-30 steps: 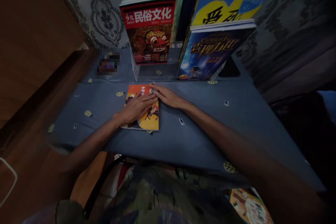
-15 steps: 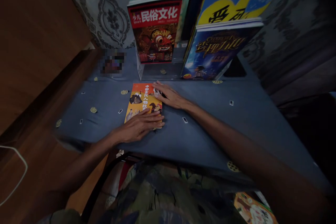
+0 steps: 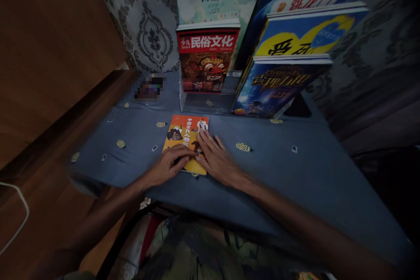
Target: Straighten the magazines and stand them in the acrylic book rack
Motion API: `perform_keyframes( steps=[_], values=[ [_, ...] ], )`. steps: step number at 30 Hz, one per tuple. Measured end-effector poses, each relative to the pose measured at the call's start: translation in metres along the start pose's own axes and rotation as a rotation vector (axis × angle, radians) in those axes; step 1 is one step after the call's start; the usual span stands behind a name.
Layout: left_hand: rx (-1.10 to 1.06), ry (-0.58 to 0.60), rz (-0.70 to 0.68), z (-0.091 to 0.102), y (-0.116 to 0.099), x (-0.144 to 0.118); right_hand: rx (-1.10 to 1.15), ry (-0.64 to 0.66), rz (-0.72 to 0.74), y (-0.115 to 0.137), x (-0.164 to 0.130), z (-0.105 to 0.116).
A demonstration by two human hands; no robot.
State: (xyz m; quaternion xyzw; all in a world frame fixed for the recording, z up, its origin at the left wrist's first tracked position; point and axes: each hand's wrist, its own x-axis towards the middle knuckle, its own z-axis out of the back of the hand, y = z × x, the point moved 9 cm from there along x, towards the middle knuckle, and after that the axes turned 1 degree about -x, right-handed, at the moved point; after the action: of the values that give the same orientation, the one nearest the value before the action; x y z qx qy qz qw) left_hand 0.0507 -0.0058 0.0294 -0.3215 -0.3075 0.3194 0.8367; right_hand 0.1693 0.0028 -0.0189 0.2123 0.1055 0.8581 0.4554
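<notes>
A closed book with an orange and yellow cover (image 3: 197,164) lies flat on the cloth-covered table, white Chinese characters running down its front. Across the lower left of the cover rests my left hand (image 3: 169,164), its fingers together and stretched to the right. My right hand (image 3: 218,159) lies on the book's right side with fingers spread, its fingertips close to those of the left. Neither hand lifts the book. The hands hide part of the cover's lower half.
Behind the book, a clear stand (image 3: 206,104) holds a red book (image 3: 210,59). To its right stand a dark blue book (image 3: 275,87) and a blue-yellow book (image 3: 305,35). Larger picture books rise behind. A pixelated patch (image 3: 147,88) covers something at the back left.
My right hand has slid from the book's top right corner down along its right side. The left hand has drawn slightly back to the left. The camera view has tilted up.
</notes>
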Motion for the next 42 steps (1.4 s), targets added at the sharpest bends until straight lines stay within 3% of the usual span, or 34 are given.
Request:
perform_keyframes(
  steps=[3,9,16,23,28,36,39,42],
  values=[
    [0.114,-0.006,0.037,0.007,0.014,0.000,-0.012,0.016,0.002,0.010,-0.008,-0.001],
    [0.379,0.169,0.116,0.010,0.051,0.014,-0.012,0.028,0.018,0.015,-0.014,0.000],
    [0.469,0.140,0.293,0.025,0.103,0.051,-0.042,0.053,0.012,0.013,-0.014,-0.005],
    [0.546,0.039,0.377,0.031,0.109,0.049,-0.060,0.099,-0.002,0.011,-0.011,-0.002],
    [0.544,-0.051,0.379,0.035,0.104,0.042,-0.041,0.106,-0.057,-0.005,0.004,-0.001],
    [0.347,-0.245,0.348,0.045,0.102,0.030,0.058,0.039,-0.126,-0.027,0.029,-0.008],
    [0.133,-0.355,0.352,0.052,0.107,0.027,0.082,0.016,-0.111,-0.026,0.030,-0.009],
    [-0.223,-0.508,0.472,0.055,0.124,0.021,0.086,0.019,-0.116,-0.026,0.030,-0.010]
  ],
)
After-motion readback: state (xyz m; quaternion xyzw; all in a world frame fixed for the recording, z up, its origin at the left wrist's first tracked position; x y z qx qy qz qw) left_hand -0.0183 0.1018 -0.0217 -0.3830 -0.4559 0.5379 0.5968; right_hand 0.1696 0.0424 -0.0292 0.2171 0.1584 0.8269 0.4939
